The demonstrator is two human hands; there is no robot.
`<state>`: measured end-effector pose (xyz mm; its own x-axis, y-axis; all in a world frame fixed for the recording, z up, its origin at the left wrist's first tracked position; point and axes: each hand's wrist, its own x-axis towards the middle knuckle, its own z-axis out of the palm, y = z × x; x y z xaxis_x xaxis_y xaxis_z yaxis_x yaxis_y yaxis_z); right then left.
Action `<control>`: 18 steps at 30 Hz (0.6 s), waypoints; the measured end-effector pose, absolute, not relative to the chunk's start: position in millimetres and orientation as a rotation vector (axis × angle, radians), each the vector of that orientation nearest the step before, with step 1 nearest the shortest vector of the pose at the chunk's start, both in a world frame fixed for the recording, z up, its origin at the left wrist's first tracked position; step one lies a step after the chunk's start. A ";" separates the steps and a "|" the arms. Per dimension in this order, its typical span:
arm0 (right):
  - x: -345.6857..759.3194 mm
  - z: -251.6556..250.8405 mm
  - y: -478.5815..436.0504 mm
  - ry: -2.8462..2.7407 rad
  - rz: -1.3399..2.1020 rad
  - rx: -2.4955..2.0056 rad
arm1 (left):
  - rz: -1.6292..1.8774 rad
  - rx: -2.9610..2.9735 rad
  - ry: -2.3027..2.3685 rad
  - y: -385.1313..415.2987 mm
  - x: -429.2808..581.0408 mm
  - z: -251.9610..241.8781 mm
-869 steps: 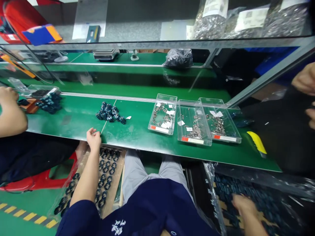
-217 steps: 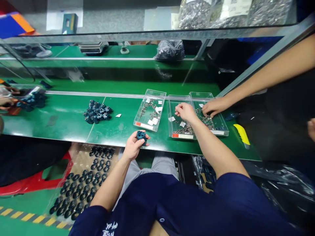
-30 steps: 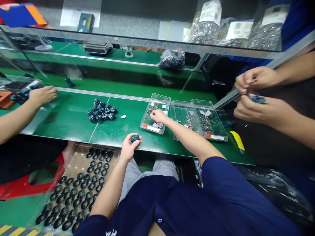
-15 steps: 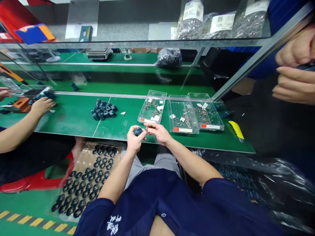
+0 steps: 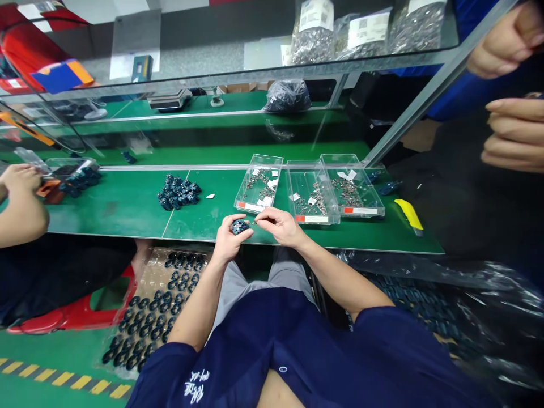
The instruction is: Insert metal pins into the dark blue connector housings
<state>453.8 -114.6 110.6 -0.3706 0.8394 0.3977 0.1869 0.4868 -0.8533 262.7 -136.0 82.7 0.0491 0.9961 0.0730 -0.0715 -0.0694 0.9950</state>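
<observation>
My left hand (image 5: 227, 239) is shut around a small dark blue moulded part (image 5: 240, 227) just above the front edge of the green workbench (image 5: 119, 207). My right hand (image 5: 278, 225) reaches in from the right, finger and thumb pinched on a tiny metal clip (image 5: 254, 222) beside that part. Three clear plastic trays hold loose metal clips, the nearest tray (image 5: 258, 184) just beyond my hands. A heap of dark blue parts (image 5: 178, 192) lies to the left. Below the bench, a clear blister tray (image 5: 147, 317) carries rows of dark rings.
A co-worker's hand (image 5: 19, 180) works at the far left beside an orange block. Another person's hands (image 5: 512, 133) hang at the upper right. A yellow-handled cutter (image 5: 408, 215) lies on the bench. A glass shelf with bagged metal parts (image 5: 312, 39) runs along the back.
My right hand has come back from the trays to the bench's front edge, next to my left hand. The co-worker's hands at right have moved up and outward.
</observation>
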 end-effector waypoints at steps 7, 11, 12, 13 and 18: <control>463.1 113.5 -115.0 -1.863 0.989 -0.845 | 1.239 1.239 1.004 -131.3 260.7 82.4; 467.0 115.0 -111.5 -1.951 0.936 -0.787 | 1.242 1.383 1.043 -131.1 261.9 81.3; 467.9 115.8 -109.8 -1.989 0.920 -0.764 | 1.233 1.406 1.058 -131.1 262.3 82.1; 468.7 116.7 -107.9 -2.029 0.910 -0.742 | 1.214 1.423 1.068 -131.2 262.7 83.4; 471.2 121.3 -100.7 -2.168 0.898 -0.708 | 1.088 1.532 1.108 -131.9 263.7 93.1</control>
